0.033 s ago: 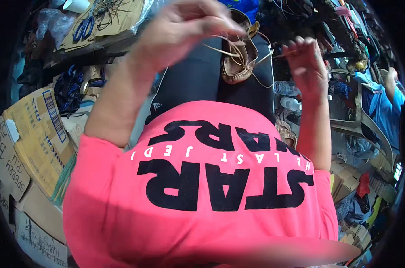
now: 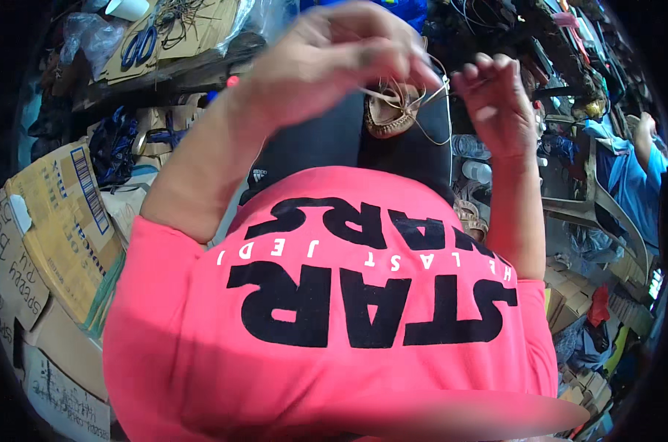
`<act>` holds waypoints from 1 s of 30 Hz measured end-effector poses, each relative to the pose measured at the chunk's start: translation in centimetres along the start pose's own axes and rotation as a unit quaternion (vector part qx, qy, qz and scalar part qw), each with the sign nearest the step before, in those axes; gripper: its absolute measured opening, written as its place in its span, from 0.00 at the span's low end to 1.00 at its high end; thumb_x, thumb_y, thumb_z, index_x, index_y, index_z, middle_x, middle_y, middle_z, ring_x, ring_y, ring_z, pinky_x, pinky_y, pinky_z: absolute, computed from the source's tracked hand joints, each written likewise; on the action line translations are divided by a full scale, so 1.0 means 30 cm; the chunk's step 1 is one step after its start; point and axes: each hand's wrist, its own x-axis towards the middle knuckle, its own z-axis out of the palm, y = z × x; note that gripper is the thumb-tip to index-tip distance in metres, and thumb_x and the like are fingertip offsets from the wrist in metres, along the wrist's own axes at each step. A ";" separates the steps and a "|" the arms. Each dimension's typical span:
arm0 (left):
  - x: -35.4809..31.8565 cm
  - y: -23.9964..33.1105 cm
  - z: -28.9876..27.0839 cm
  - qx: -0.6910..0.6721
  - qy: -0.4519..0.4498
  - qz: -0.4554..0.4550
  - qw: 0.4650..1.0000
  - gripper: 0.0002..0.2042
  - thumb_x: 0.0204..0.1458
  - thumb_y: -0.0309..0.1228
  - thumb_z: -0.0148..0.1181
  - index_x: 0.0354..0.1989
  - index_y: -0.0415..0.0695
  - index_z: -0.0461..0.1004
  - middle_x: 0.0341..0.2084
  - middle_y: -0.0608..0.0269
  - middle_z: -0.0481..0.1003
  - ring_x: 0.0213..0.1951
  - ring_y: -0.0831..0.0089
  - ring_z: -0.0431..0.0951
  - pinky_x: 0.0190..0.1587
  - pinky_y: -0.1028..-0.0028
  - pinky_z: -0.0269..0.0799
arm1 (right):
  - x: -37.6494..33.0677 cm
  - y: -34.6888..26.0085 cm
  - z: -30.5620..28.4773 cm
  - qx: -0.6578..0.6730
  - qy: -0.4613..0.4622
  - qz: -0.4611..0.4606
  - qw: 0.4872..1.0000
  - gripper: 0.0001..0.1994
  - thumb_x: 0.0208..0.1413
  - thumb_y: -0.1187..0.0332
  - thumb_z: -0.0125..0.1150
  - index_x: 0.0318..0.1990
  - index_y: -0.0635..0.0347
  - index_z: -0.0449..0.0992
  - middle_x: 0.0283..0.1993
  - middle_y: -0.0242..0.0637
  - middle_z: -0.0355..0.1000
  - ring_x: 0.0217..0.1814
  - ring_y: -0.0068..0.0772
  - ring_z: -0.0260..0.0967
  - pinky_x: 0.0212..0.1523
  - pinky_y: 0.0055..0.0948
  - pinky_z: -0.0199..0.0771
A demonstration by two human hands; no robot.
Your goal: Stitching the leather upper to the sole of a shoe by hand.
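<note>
A brown leather moccasin-style shoe point(image 2: 390, 121) rests between my thighs, its stitched toe towards me. Thin tan shoelace point(image 2: 449, 121) loops out from it to the right and across its front. My left hand point(image 2: 348, 59), blurred by motion, is over the upper part of the shoe and hides it. Its thumb and fingers are pinched together on a strand of lace. Right of the shoe, my right hand point(image 2: 498, 103) is raised with its fingers curled. A lace strand runs up to those fingertips.
A second brown shoe point(image 2: 470, 217) is partly hidden beside my right hip. Blue-handled scissors point(image 2: 138, 48) lie on cardboard at the upper left. Cardboard boxes point(image 2: 61, 214) stand at left. Plastic bottles point(image 2: 472, 147) and a chair frame point(image 2: 606, 199) are at right, near another person's blue clothing point(image 2: 625, 177).
My left hand has swung right and down over the shoe, covering its upper part. The right hand has shifted slightly left and up. The shoe has stayed in place.
</note>
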 end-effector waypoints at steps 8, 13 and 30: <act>-0.213 0.100 -0.196 0.641 -0.020 -0.204 0.739 0.06 0.47 0.27 0.60 0.32 0.39 0.76 0.27 0.59 0.75 0.32 0.66 0.75 0.38 0.71 0.70 | -0.219 -0.110 -0.080 -0.662 -0.032 0.191 0.724 0.06 0.51 0.72 0.60 0.36 0.64 0.77 0.30 0.33 0.68 0.34 0.28 0.68 0.39 0.24 0.66; -0.545 0.553 -0.614 0.812 0.294 -0.389 0.321 0.11 0.49 0.36 0.60 0.34 0.41 0.78 0.36 0.47 0.76 0.39 0.56 0.77 0.41 0.63 0.71 | -0.697 -0.408 -0.687 -0.870 0.163 0.294 0.361 0.09 0.48 0.67 0.60 0.36 0.58 0.80 0.33 0.48 0.75 0.36 0.47 0.75 0.38 0.38 0.72; 0.087 -0.277 -0.134 0.516 -0.170 -0.173 0.822 0.08 0.45 0.31 0.64 0.33 0.44 0.78 0.34 0.60 0.72 0.40 0.64 0.75 0.44 0.69 0.69 | -0.041 0.044 -0.083 -0.645 -0.027 0.083 0.759 0.08 0.47 0.81 0.62 0.35 0.60 0.80 0.34 0.30 0.69 0.40 0.22 0.70 0.42 0.21 0.71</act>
